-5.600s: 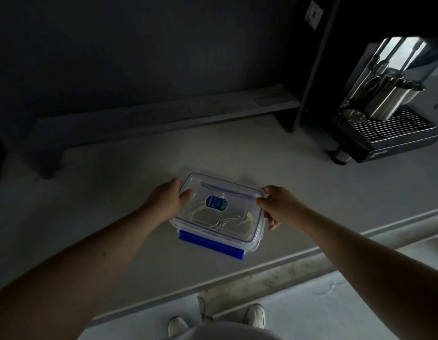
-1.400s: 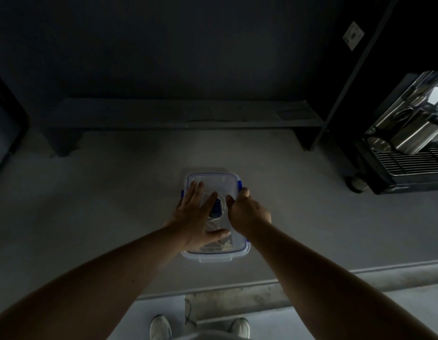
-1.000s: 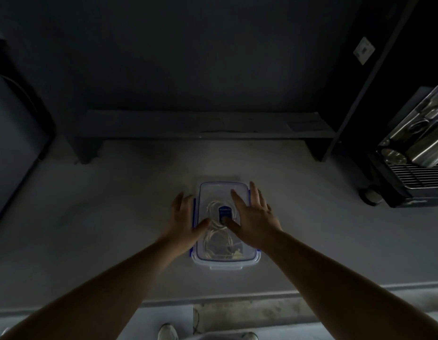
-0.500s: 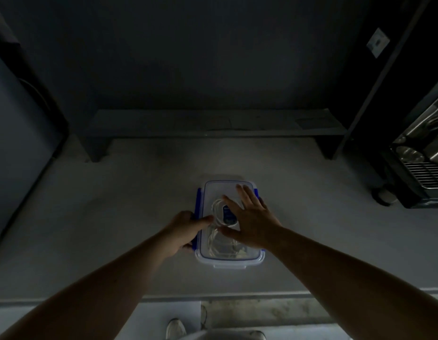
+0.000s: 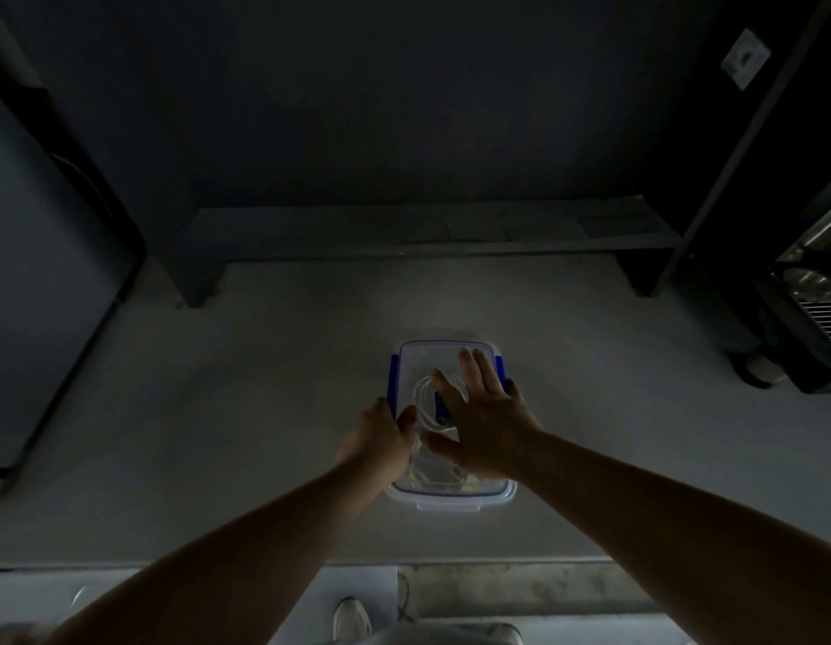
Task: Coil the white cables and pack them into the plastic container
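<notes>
A clear plastic container point(image 5: 451, 498) with blue side clips stands on the grey counter, its lid on. White coiled cables point(image 5: 427, 474) show through the lid. My right hand point(image 5: 485, 418) lies flat on top of the lid, fingers spread and pointing away. My left hand point(image 5: 378, 437) grips the container's left side at the blue clip, thumb over the lid's edge and fingers curled around the wall. Much of the cable is hidden beneath both hands.
A low shelf point(image 5: 427, 235) runs along the dark back wall. A metal rack with steel cups point(image 5: 818, 290) stands at the far right. A dark panel point(image 5: 41, 235) bounds the left. The counter's front edge point(image 5: 451, 560) runs below the container, with shoes on the floor.
My left hand has closed tighter on the container's left clip. My right hand stays flat on the lid. Earlier both hands held the box at its ends, then turned it lengthwise.
</notes>
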